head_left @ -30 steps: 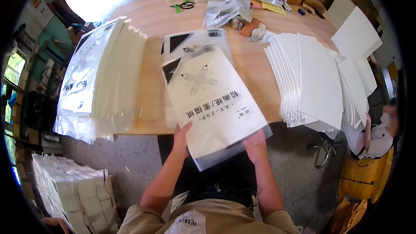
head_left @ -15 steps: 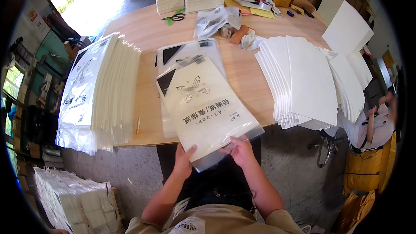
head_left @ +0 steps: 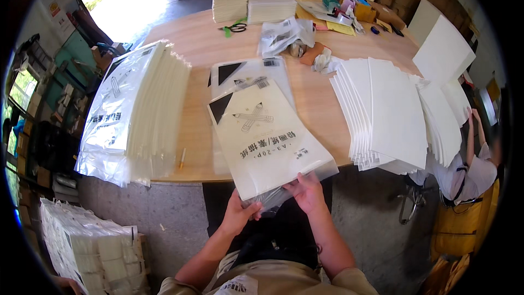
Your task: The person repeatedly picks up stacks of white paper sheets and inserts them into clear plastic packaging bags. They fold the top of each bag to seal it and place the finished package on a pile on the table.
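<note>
- Sleeved paper pack (head_left: 262,169): cream cover w/ crossed-pencil drawing, in clear plastic; near end held btwn both hands, far end above the flat-lying packs (head_left: 229,72) on the bench (head_left: 322,114); contact there can't be told.
- L hand (head_left: 238,212): curled round the loose plastic flap (head_left: 271,199) at the pack's lower L corner.
- R hand (head_left: 307,192): thumb & fingers pinching the pack's near edge, R of centre.
- Change vs. a moment ago: L hand has moved from the side edge round to the corner; flap, flatter then, now bunched btwn hands. Suggests handling now centres on the sleeve's loose end, not the sheets.
- Edges: pack's near end overhangs the bench's front edge, above the lap.
- Open room: narrow strip of wood to L, up to the tall sleeved stack (head_left: 155,114), w/ thin stick (head_left: 182,158) nr front edge; wider strip to R, up to fanned white sheets (head_left: 396,114).
</note>
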The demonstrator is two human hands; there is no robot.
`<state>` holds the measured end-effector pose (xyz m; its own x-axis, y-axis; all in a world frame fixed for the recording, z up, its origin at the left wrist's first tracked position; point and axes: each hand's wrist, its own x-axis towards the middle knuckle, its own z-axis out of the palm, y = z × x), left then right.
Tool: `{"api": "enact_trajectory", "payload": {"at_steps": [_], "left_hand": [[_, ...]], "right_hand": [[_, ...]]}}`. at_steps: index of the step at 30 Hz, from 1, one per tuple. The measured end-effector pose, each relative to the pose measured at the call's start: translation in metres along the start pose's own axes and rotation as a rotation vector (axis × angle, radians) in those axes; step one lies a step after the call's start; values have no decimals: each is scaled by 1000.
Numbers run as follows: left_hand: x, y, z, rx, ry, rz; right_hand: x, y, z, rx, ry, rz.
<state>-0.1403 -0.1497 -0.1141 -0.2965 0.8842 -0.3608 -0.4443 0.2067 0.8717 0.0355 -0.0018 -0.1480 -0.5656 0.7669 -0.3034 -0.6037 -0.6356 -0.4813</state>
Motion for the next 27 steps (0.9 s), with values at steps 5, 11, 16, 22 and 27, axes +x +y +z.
{"api": "enact_trajectory", "payload": {"at_steps": [5,11,16,22,27], "left_hand": [[0,3,-4,-80,-20,-37],[3,17,4,-31,-18,-38],[2,12,1,114,-50,-31],[0,0,-3,160,-104,-67],[-3,-5,-10,108,-110,-112]], "right_hand": [[-5,-1,4,106,-119,-24],[4,9,7,-1,18,-39],[2,16,10,-148,108,-91],[15,18,7,-139,114,-141],[15,15,6,-124,194,-22]]}}
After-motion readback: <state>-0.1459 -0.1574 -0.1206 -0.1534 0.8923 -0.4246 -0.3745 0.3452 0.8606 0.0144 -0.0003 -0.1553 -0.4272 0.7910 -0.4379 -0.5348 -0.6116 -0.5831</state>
